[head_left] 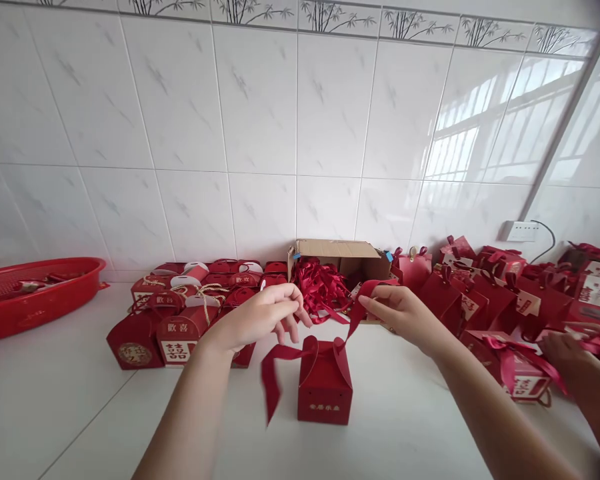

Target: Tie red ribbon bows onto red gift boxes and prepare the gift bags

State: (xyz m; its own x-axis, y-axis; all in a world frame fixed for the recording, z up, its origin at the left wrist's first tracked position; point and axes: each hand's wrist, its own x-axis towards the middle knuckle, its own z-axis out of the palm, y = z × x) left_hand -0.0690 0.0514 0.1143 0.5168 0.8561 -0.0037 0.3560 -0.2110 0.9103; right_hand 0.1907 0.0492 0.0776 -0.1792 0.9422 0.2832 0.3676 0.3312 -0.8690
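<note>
A small red gift box (325, 387) with gold lettering stands upright on the white table in front of me. A dark red ribbon (356, 320) runs through its top flaps. The ribbon's right end is pinched between the thumb and fingers of my right hand (393, 310), raised above and to the right of the box. On the left, the other ribbon end hangs loose beside the box. My left hand (273, 313) hovers above that end, its fingers loosely curled and apart, with nothing seen in them.
Red gift boxes (177, 333) are grouped at left. A cardboard carton (337, 249) stands behind with piled red ribbons (323, 287). More red boxes (447, 297) line the right. Another person's hands (567, 353) work on a bowed box (517, 367). A red basket (45, 307) sits far left.
</note>
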